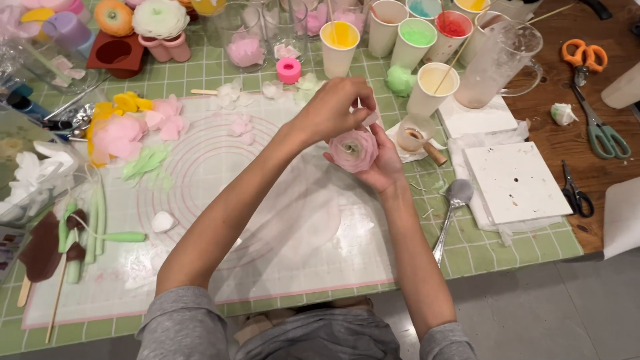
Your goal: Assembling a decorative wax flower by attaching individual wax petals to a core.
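Note:
A pale pink wax flower (353, 149) with a greenish centre rests in the palm of my right hand (381, 163), above the translucent work mat (220, 200). My left hand (333, 107) reaches across from the left and pinches a small whitish petal (371, 119) at the flower's upper right edge. Both forearms cross the mat from the near edge. Loose pink, yellow and green petals (133, 130) lie at the mat's left.
Paper cups of coloured wax (417, 37) and a clear jug (497, 63) stand at the back. A spoon (453, 207), white tiles (513, 180) and scissors (597, 130) lie right. Green stems (93, 227) and brown moulded pieces (40, 247) lie left.

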